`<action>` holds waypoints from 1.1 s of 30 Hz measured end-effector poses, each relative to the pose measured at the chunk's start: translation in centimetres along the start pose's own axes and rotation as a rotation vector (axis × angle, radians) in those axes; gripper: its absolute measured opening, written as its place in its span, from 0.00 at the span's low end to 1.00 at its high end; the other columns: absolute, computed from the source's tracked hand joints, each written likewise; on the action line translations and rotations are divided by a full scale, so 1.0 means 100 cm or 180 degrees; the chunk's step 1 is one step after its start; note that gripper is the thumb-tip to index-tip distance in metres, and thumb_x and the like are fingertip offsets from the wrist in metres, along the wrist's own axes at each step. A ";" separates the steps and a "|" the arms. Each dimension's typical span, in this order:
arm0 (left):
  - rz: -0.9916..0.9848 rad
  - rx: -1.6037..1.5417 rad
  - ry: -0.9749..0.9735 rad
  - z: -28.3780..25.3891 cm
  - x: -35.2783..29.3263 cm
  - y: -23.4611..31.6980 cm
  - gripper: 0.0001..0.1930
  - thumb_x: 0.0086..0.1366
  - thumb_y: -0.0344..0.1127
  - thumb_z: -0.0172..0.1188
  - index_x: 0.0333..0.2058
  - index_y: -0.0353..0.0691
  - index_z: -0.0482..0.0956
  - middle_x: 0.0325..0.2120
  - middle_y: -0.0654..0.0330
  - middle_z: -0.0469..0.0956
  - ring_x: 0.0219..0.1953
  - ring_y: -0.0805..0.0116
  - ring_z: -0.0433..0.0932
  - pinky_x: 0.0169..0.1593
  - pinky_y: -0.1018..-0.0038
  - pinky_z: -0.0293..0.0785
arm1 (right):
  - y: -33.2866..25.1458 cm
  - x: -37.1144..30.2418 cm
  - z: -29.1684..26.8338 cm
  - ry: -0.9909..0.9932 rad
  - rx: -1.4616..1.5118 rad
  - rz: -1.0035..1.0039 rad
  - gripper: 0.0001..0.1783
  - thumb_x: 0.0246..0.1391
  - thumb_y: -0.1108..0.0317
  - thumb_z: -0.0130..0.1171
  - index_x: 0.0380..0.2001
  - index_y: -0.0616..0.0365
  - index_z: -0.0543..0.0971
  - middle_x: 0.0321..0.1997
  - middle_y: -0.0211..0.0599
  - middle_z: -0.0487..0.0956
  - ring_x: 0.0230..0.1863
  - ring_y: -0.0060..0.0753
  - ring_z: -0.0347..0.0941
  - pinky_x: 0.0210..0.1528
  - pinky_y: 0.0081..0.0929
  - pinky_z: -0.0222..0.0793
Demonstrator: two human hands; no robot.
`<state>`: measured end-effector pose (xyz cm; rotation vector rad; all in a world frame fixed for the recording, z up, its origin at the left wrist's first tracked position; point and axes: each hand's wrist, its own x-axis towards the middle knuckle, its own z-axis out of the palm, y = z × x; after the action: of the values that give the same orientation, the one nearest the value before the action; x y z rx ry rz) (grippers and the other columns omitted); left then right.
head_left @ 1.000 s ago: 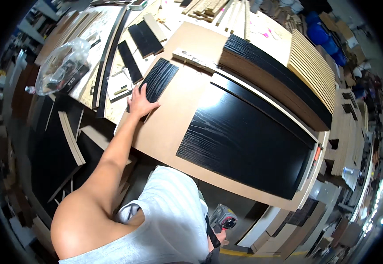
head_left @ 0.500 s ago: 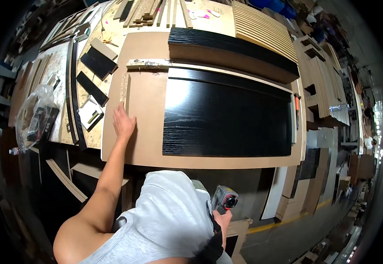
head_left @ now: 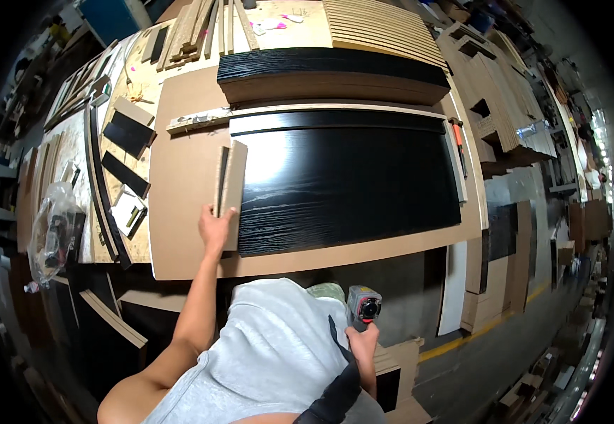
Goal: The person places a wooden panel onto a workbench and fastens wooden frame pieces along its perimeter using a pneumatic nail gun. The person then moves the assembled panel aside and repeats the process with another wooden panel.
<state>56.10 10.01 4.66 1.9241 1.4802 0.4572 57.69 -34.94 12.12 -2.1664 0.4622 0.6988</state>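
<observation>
My left hand [head_left: 215, 227] is closed around the lower end of a narrow board strip [head_left: 233, 184] with a pale face and a dark side. The strip stands along the left edge of a glossy black wood-grain panel [head_left: 349, 184]; whether the two touch is hard to tell. Down by my right side, my right hand [head_left: 365, 340] grips a grey and black power tool [head_left: 365, 304] with red trim, its exact kind unclear. Beyond the panel a long black-topped board piece [head_left: 335, 71] lies lengthwise.
A brown sheet [head_left: 180, 169] covers the bench under the panel. An orange-handled hammer [head_left: 458, 141] lies at the right. Small black boards [head_left: 129, 134] and a plastic bag [head_left: 56, 226] are on the left. Slatted wood [head_left: 384, 32] sits at the back, stacked boards [head_left: 497, 106] at the right.
My left hand has taken the board strip from the sheet on the left and brought it right, beside the black panel. My right hand still holds the power tool low. The view has shifted.
</observation>
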 end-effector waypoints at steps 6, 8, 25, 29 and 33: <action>0.0164 0.0437 -0.0100 0.038 -0.031 0.089 0.29 0.56 0.56 0.70 0.40 0.33 0.75 0.40 0.45 0.78 0.46 0.45 0.76 0.49 0.56 0.72 | -0.020 0.052 -0.064 -0.0062 -0.0303 -0.0405 0.18 0.36 0.70 0.66 0.33 0.69 0.80 0.29 0.46 0.82 0.32 0.38 0.79 0.41 0.36 0.73; 0.0102 0.0434 -0.0152 0.051 -0.036 0.096 0.29 0.58 0.56 0.68 0.42 0.33 0.74 0.42 0.44 0.77 0.49 0.44 0.75 0.51 0.56 0.71 | -0.018 0.076 -0.092 0.0076 -0.0294 -0.0427 0.19 0.35 0.70 0.66 0.34 0.69 0.80 0.28 0.45 0.82 0.34 0.39 0.79 0.42 0.37 0.73; 0.0783 -0.0254 -0.0393 0.204 -0.130 0.251 0.15 0.70 0.39 0.57 0.48 0.34 0.75 0.29 0.48 0.79 0.33 0.52 0.81 0.40 0.66 0.74 | -0.016 0.249 -0.250 -0.0109 0.0916 0.0059 0.20 0.43 0.80 0.59 0.43 0.73 0.73 0.27 0.41 0.78 0.19 0.28 0.73 0.23 0.26 0.70; 0.0760 -0.0572 -0.1325 0.307 -0.159 0.285 0.12 0.68 0.37 0.57 0.40 0.31 0.78 0.25 0.53 0.77 0.28 0.66 0.75 0.38 0.69 0.73 | -0.037 0.250 -0.258 -0.0052 0.0980 -0.0184 0.11 0.44 0.81 0.58 0.34 0.68 0.71 0.21 0.39 0.76 0.18 0.30 0.72 0.23 0.28 0.69; 0.0758 -0.0632 -0.1777 0.347 -0.185 0.345 0.18 0.62 0.35 0.63 0.47 0.30 0.76 0.29 0.50 0.81 0.33 0.55 0.81 0.43 0.62 0.76 | -0.048 0.252 -0.272 0.0140 0.1102 0.0146 0.12 0.44 0.80 0.59 0.35 0.67 0.72 0.22 0.38 0.76 0.18 0.30 0.72 0.24 0.27 0.70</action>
<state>97.15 -22.43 5.27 1.8714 0.8243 0.1388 88.80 -55.59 13.83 -1.8528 0.6102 0.5508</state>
